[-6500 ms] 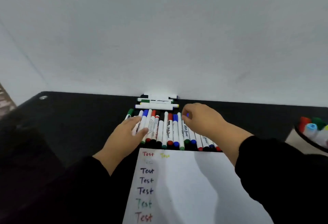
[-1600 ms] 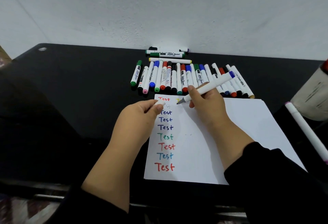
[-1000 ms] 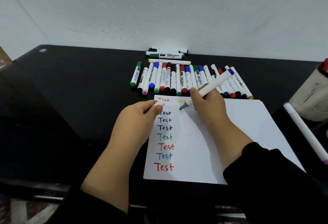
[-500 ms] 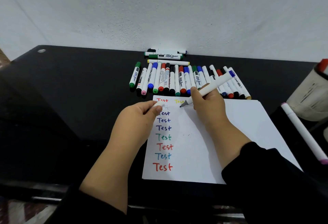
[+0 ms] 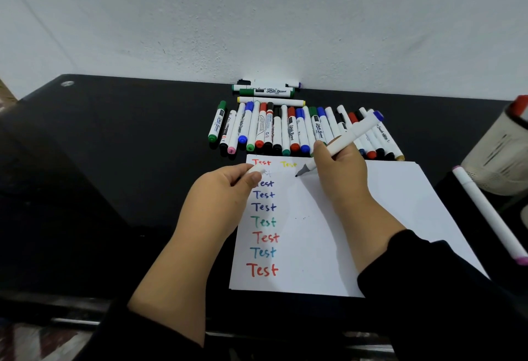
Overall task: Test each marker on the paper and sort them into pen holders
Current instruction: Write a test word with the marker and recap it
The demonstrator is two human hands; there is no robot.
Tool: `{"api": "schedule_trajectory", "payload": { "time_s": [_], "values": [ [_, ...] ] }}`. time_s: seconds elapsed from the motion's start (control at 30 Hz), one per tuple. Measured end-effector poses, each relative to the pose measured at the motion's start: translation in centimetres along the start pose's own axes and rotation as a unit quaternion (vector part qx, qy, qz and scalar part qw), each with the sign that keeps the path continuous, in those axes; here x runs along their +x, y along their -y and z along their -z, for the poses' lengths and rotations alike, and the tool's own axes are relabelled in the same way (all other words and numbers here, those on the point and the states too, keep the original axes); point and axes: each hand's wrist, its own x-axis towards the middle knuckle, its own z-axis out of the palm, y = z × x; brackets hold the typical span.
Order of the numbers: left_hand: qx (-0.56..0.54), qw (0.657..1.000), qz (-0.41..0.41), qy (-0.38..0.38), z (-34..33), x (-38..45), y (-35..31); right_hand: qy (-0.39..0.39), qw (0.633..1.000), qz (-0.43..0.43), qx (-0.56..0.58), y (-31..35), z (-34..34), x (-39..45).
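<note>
Right hand [image 5: 340,166] clamped round slim white marker with blue end [image 5: 347,136], dark tip down at white paper sheet [image 5: 400,203] just below yellow "Test". Left hand [image 5: 225,189] pinching small white cap [image 5: 256,171] over sheet's upper left corner. Row of capped whiteboard markers [image 5: 285,132] lying side by side on glossy black table [image 5: 114,160], just beyond paper. Cream mesh pen holder [image 5: 497,157] at right edge; long white pink-ended marker [image 5: 488,212] beside it.
</note>
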Motion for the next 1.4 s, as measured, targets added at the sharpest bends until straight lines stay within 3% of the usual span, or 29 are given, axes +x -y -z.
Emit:
{"api": "schedule_trajectory", "payload": {
  "time_s": [0.37,0.57,0.67,1.0,1.17,1.4],
  "values": [
    [-0.006,1.000,0.005,0.015,-0.1,-0.3,-0.2,-0.007,0.999,-0.030,0.021,0.6,0.2,-0.3],
    [-0.057,0.998,0.019,0.028,0.0,-0.4,-0.6,0.063,0.968,-0.053,0.239,1.9,0.5,-0.9],
    [-0.077,0.996,0.026,0.048,0.1,-0.4,-0.7,0.097,0.956,-0.043,0.274,2.6,0.4,-1.3],
    [-0.101,0.992,0.004,0.074,0.7,-1.0,-1.1,0.179,0.960,-0.005,0.214,3.7,0.1,-3.0],
    [-0.122,0.991,-0.002,0.063,1.2,-1.2,-1.0,0.202,0.955,-0.058,0.211,4.4,-0.2,-3.6],
    [-0.106,0.994,-0.017,0.025,1.0,-1.8,-1.2,0.165,0.949,-0.137,0.233,4.9,-1.1,-4.4]
  ]
}}
